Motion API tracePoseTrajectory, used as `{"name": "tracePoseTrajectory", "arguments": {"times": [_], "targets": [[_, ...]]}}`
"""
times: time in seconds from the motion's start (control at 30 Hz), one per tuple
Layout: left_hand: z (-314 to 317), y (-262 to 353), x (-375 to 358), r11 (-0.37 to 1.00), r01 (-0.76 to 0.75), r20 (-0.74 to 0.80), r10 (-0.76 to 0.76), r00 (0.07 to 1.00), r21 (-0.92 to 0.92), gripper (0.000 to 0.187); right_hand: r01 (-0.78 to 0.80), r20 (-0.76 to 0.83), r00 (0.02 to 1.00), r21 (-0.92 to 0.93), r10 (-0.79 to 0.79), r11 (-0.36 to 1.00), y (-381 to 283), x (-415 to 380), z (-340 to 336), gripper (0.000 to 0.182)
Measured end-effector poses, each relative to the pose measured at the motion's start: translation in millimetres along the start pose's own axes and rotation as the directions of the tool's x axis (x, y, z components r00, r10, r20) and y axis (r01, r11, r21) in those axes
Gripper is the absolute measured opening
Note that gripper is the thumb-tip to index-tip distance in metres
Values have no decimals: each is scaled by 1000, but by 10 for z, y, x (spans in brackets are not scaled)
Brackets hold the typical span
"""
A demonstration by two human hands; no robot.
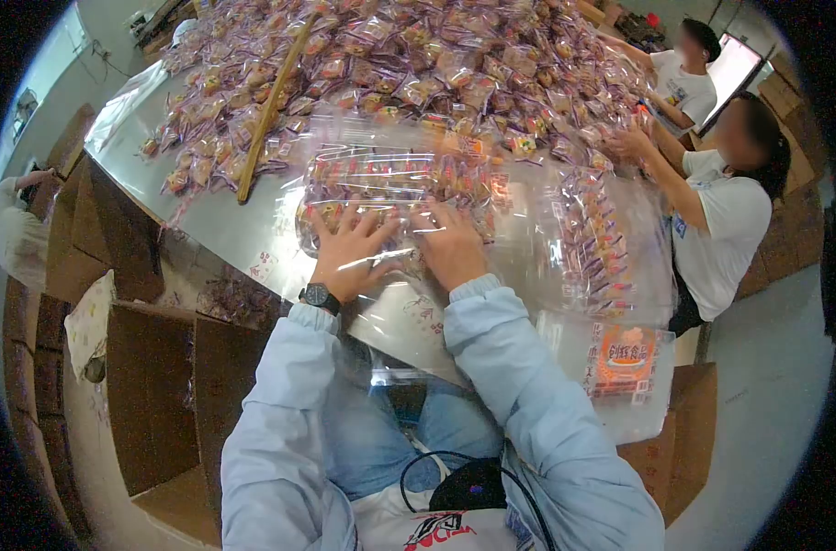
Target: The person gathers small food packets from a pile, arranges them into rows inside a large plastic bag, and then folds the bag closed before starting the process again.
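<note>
A clear plastic bag (390,174) filled with rows of small wrapped packets lies on the metal table in front of me. My left hand (349,253), with a watch at the wrist, rests on the bag's near part, fingers spread. Beside it, my right hand (452,243) presses on the same bag, its fingers pointing forward and slightly bent. To the right lies another clear bag (602,243) with packets in a column. Below that, a flat bag with an orange printed label (625,358) hangs over the table's edge.
A large heap of wrapped packets (418,64) covers the table's far part, with a wooden strip (276,110) across it. Two people (726,207) work at the right side. Open cardboard boxes (152,395) stand at lower left, and another box (680,450) at lower right.
</note>
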State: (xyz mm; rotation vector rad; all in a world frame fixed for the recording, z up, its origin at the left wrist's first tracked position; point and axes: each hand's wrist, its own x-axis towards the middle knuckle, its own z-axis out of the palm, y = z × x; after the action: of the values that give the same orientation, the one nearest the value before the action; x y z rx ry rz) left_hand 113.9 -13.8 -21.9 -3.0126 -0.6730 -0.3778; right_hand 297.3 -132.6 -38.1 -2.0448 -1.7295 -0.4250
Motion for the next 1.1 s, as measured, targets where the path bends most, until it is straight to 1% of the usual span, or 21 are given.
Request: {"name": "tracePoseTrajectory", "arguments": {"times": [0.1, 0.17, 0.2, 0.27, 0.3, 0.33, 0.37, 0.4, 0.43, 0.47, 0.57, 0.6, 0.7, 0.73, 0.8, 0.87, 0.9, 0.93, 1.0, 1.03, 1.1], "targets": [[35, 6, 0, 998, 36, 65, -40, 997, 53, 78, -3, 14, 1000, -8, 3, 1000, 33, 24, 22, 44], [130, 9, 8, 998, 69, 13, -69, 998, 11, 81, 29, 1, 1000, -45, -29, 999, 32, 35, 31, 48], [151, 16, 9, 996, 83, -10, -83, 996, -10, 82, 49, 23, 999, -7, -49, 999, 11, 43, -30, 52], [172, -18, -21, 997, 42, -39, -44, 998, -59, 83, 84, 66, 994, 73, -89, 994, -15, 27, -173, 62], [172, -21, -27, 996, 19, -56, -23, 998, -85, 84, 72, 130, 988, 112, -87, 991, -16, 31, -239, 65], [196, 5, -56, 998, -3, -181, -8, 983, -55, 87, 61, 191, 978, 150, -89, 987, -9, 57, -300, 68], [210, -1, -34, 998, -13, -177, 1, 984, -68, 87, 49, 248, 964, 184, -94, 982, 9, 81, -335, 71], [224, -11, -16, 996, -24, -172, 9, 985, -80, 87, 104, 170, 975, 230, -145, 968, 121, 17, -109, 72], [249, -15, -10, 995, -33, -164, 17, 986, -94, 87, 95, 179, 974, 241, -140, 966, 148, 0, -51, 73], [278, -24, 3, 978, -60, -174, 25, 984, -197, 90, 87, 188, 973, 252, -136, 964, 175, -7, 9, 74], [248, -15, -1, 989, -145, -124, 144, 982, 1, 91, 105, 171, 972, 293, -160, 951, 219, 9, 79, 75], [128, -15, 6, 990, -136, -34, 136, 990, -20, 86, 115, 158, 973, 307, -170, 945, 243, 6, 88, 75], [85, -8, 39, 994, -109, 34, 110, 993, -19, 87, 217, 122, 955, 334, -270, 917, 330, 1, 74, 74], [46, 11, 28, 989, -120, -7, 120, 993, -85, 90, 257, 119, 946, 295, -302, 920, 276, 22, -47, 74], [35, 24, 35, 992, -95, 10, 97, 995, -88, 90, 330, 121, 925, 213, -360, 919, 181, -21, -287, 73], [21, 44, 61, 996, -71, 69, 75, 995, -59, 91, 338, 73, 929, 241, -364, 910, 150, -82, -296, 69], [46, 20, 69, 995, -89, 43, 91, 995, -48, 92, 342, 50, 929, 255, -366, 904, 138, -85, -297, 67], [82, -8, 56, 994, -103, 21, 104, 994, -35, 93, 351, 92, 913, 319, -398, 880, 145, -29, -303, 56], [108, -25, 47, 992, -109, -12, 109, 994, -58, 95, 330, 84, 926, 294, -368, 897, 147, -77, -265, 50], [134, -32, 40, 994, -109, 6, 109, 994, -29, 95, 315, 79, 934, 278, -348, 907, 153, -122, -248, 47], [239, -119, 57, 993, -111, 33, 110, 993, 35, 97, 145, 210, 962, 147, -174, 978, 42, -296, -107, 44]]}}
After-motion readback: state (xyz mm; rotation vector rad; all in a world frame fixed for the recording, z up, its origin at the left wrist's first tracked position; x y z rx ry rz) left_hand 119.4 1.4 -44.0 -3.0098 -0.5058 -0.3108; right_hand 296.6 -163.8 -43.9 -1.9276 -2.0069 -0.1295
